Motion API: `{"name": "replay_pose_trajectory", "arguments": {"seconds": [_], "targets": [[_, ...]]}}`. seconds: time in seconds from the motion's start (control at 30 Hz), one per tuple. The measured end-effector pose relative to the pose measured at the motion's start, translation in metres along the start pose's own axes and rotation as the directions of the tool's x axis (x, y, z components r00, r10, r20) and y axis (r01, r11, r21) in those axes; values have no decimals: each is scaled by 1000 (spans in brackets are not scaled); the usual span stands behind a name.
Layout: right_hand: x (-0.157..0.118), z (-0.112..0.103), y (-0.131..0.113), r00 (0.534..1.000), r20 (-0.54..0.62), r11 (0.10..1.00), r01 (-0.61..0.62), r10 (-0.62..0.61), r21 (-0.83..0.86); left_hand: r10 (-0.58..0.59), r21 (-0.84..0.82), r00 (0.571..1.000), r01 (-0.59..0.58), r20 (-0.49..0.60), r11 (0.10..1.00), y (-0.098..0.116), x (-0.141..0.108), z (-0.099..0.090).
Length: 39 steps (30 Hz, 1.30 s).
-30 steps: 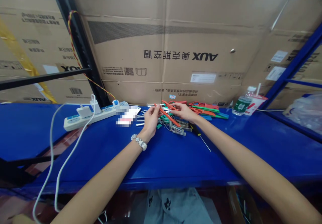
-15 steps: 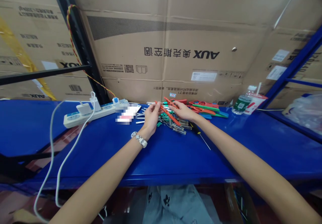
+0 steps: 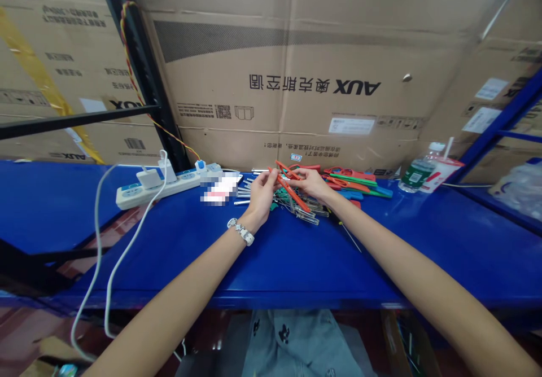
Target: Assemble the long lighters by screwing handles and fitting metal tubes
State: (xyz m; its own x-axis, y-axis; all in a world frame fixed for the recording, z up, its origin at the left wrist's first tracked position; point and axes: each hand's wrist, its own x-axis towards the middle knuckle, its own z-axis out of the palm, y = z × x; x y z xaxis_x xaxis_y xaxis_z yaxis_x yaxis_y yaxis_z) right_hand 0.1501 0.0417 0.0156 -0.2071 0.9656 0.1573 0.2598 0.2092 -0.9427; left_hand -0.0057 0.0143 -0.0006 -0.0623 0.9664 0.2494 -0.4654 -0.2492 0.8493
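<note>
My left hand point(image 3: 262, 195) is closed, thumb and fingers pinching the upper end of a slim orange-red stick-like piece point(image 3: 295, 195) that slants down to the right. Close beside it, my right hand point(image 3: 312, 184) has its fingers closed around a second, shorter orange-red piece point(image 3: 284, 168); its far end is hidden by the fingers. The two pieces come very near each other, and I cannot tell whether they join. Under both hands lies a pile of screwdrivers with clear handles point(image 3: 307, 215) and metal shafts, mixed with green bits.
Right of the pile lie green, orange and blue slim pieces point(image 3: 353, 180). A thin screwdriver point(image 3: 350, 237) lies near my right forearm. A bottle point(image 3: 418, 169) and a cup with a straw point(image 3: 442, 175) stand farther right. At left are a phone point(image 3: 222, 188) and a power strip point(image 3: 131, 195) with white cables.
The whole view has shifted slightly, so things sit farther right. My right hand has drawn its orange-red piece closer to the one in my left hand; both grips stay closed.
</note>
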Motion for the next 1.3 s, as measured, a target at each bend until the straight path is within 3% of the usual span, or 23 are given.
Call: {"name": "replay_pose_trajectory", "arguments": {"seconds": [0.1, 0.23, 0.37, 0.47, 0.67, 0.77, 0.97, 1.17, 1.3], "targets": [[5, -1, 7, 996, -27, 995, 82, -84, -65, 5, -5, 1000, -5, 9, 1000, -1, -1, 0], [8, -6, 9, 977, -7, 941, 202, -212, -272, 0, -3, 1000, 0, 12, 1000, 0, -1, 0], [2, -8, 2, 974, -13, 876, 200, -228, -439, -20, -8, 1000, 20, -19, 1000, 4, -2, 2], [-2, -6, 0, 984, 1, 904, 163, -178, -395, -29, -6, 999, 28, -36, 1000, 7, -3, 3], [-1, -2, 2, 996, -26, 988, 76, -80, -134, -23, -7, 999, 23, -29, 1000, 8, -4, 4], [0, -2, 0, 997, -58, 987, 37, -47, -153, -13, -6, 1000, 13, -21, 1000, 9, -4, 4], [-3, -7, -9, 985, -115, 881, 61, -129, -468, -16, -23, 1000, 16, 4, 1000, 10, -4, 3], [-14, -11, -18, 986, -127, 974, 81, -110, -212, 11, -20, 1000, -11, 12, 1000, 12, -5, 3], [-27, -5, -17, 957, -98, 938, 244, -275, -244, 9, -34, 999, -7, 52, 999, 11, -9, 7]]}}
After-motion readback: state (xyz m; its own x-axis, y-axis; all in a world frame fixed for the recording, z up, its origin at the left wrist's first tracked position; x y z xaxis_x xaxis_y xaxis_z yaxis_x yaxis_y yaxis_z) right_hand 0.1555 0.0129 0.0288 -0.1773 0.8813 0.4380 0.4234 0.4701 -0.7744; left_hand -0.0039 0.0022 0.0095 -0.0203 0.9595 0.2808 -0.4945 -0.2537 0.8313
